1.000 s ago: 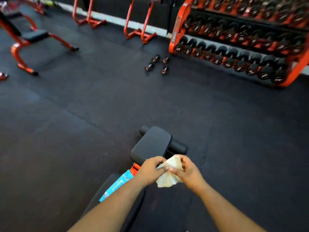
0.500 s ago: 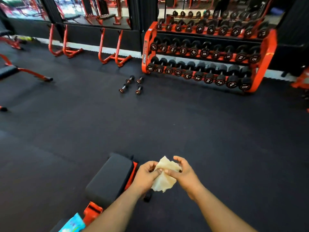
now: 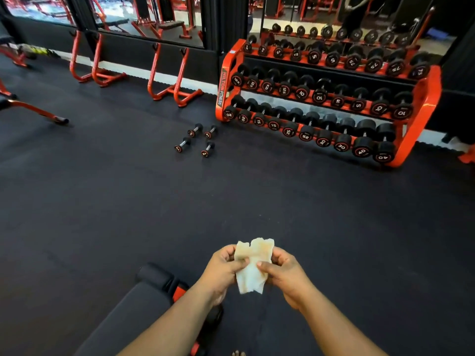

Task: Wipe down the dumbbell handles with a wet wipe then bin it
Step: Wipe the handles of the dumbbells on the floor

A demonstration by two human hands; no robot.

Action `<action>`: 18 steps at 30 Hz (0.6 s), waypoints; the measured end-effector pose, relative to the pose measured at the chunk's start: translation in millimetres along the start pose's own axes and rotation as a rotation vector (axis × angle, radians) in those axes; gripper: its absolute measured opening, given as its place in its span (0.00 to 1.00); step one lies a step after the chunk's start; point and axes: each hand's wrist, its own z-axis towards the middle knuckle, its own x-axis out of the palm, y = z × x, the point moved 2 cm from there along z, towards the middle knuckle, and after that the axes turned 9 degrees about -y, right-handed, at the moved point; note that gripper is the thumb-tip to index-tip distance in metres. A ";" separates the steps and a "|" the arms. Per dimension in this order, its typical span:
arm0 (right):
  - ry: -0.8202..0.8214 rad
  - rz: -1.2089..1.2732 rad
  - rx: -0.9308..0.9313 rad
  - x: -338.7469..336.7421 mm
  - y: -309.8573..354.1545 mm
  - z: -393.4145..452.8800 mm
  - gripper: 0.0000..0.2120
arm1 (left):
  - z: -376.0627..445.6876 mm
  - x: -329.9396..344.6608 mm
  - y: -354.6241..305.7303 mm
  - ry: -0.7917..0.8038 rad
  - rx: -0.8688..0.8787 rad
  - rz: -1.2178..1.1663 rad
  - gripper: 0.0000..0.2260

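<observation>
A crumpled off-white wet wipe (image 3: pixel 253 265) hangs low in the middle of the head view, pinched from both sides. My left hand (image 3: pixel 221 271) grips its left edge and my right hand (image 3: pixel 285 273) grips its right edge, thumbs on top. Several small black dumbbells (image 3: pixel 196 140) with chrome handles lie on the dark floor far ahead, left of the rack. No bin shows in view.
A red three-tier rack (image 3: pixel 421 104) full of black dumbbells stands at the back right. A black padded bench (image 3: pixel 144 299) with a red frame sits below my left arm. Red stands (image 3: pixel 177 91) line the mirrored wall, and another bench leg (image 3: pixel 38 113) reaches in at left.
The view has tilted up and shifted, so the rack and mirrors show fully and the bench slid lower left. The wipe has been spread wider between both hands.
</observation>
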 end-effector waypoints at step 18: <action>-0.031 -0.335 -0.612 -76.0 177.2 316.2 0.26 | 264.3 97.8 -167.5 0.071 -0.001 0.232 0.14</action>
